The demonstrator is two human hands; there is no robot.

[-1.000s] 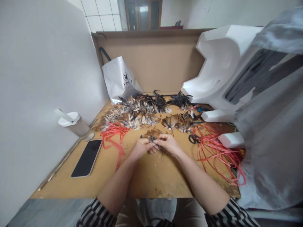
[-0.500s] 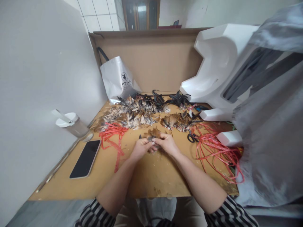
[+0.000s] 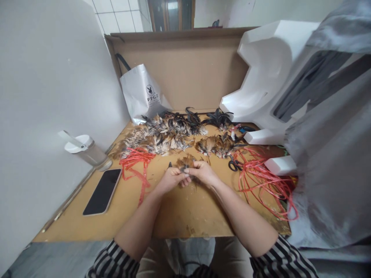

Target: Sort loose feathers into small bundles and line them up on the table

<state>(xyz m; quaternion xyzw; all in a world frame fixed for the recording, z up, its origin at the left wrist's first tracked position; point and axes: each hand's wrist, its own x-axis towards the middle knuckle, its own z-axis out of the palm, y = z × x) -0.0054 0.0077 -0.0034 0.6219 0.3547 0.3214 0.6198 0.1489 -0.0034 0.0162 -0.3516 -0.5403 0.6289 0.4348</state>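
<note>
Over the middle of the brown tabletop, my left hand [image 3: 175, 179] and my right hand [image 3: 204, 173] meet around a small bunch of brown feathers [image 3: 184, 163]. Both hands are closed, thumbs and fingers pinching the bunch from either side. My fingers hide its lower part. Just beyond lie a long heap of brown, black and white feathers [image 3: 162, 141] and a smaller brown feather pile [image 3: 216, 145]. Black-handled scissors [image 3: 234, 165] rest right of my right hand, their blades not clearly visible.
Red plastic strips [image 3: 137, 157] lie on the left, and a larger red tangle [image 3: 261, 181] on the right. A phone [image 3: 102, 192] and a lidded cup [image 3: 88, 151] stand left. A silver bag [image 3: 142, 92] is behind; white foam [image 3: 261, 77] borders the right.
The camera view has shifted slightly, so everything sits a little higher in the picture. My hands stay together on the feather bunch, with only small finger movement.
</note>
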